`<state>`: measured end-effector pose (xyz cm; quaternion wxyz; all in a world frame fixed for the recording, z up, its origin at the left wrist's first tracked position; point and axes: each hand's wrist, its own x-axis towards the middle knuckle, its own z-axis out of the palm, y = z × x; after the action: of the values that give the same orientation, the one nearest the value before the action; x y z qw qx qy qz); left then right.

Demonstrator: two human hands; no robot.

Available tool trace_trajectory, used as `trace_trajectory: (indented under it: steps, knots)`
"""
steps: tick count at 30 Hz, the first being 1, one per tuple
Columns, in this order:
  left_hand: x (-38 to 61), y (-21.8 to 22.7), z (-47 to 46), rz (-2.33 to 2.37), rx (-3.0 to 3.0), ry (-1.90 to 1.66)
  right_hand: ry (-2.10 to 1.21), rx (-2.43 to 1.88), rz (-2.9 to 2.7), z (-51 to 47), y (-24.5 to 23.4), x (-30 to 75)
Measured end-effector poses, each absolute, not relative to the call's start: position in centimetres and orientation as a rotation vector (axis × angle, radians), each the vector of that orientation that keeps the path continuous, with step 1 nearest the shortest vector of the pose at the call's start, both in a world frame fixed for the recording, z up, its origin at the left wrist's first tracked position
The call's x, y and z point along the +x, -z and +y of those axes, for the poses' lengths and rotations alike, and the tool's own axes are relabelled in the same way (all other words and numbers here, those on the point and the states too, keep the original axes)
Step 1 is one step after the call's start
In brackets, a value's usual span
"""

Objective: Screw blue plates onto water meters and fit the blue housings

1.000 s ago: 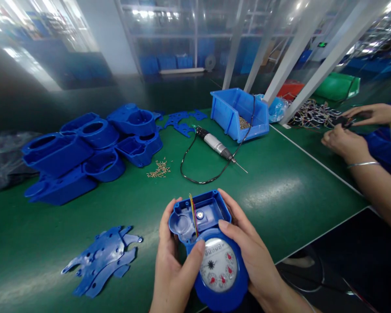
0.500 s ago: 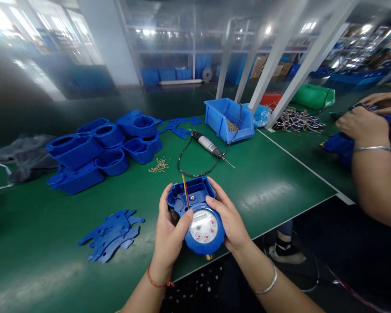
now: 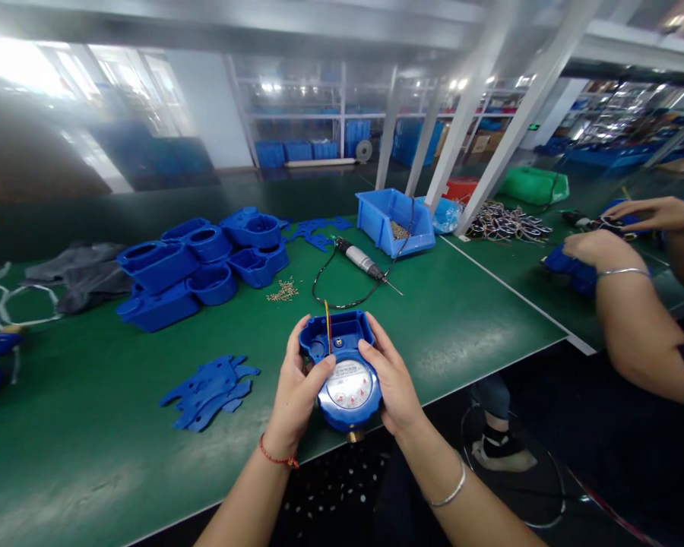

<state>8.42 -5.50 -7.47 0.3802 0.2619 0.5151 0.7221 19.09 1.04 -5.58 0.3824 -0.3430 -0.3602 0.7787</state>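
**Water meter, held, top compartment uncovered**

Item: water meter (image 3: pixel 345 372), at the near edge of the table (image 3: pixel 479 327). It is clasped between my left hand (image 3: pixel 296 391) and right hand (image 3: pixel 394 384), thumbs curled onto the dial rim.
Done: dial seated, wires (image 3: pixel 327 323) standing out.
Outstanding, I judge: no cover fitted. Flat covers (image 3: pixel 210 384), screws (image 3: pixel 283 289) and screwdriver (image 3: pixel 360 260) lie untouched.

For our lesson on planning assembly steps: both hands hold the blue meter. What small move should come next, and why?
Probably tuck the wires into the open compartment: they stick up from it, uncovered, while left hand and right hand grip the meter.
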Motion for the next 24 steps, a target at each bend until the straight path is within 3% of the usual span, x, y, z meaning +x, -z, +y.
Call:
trace_trajectory:
  steps: [15, 17, 24]
  knots:
    - [8.2, 7.4, -5.3, 1.269, 0.655, -1.830, -1.909, -0.901, -1.059, 1.0, 6.2, 19.5]
    - [8.1, 7.4, -5.3, 1.269, 0.648, -1.822, -1.705, -0.947, -1.259, 0.5, 6.4, 20.3]
    - [9.5, 7.2, -4.7, 1.289, 0.659, -1.832, -0.402, -0.648, -2.367, -3.4, 5.1, 23.6]
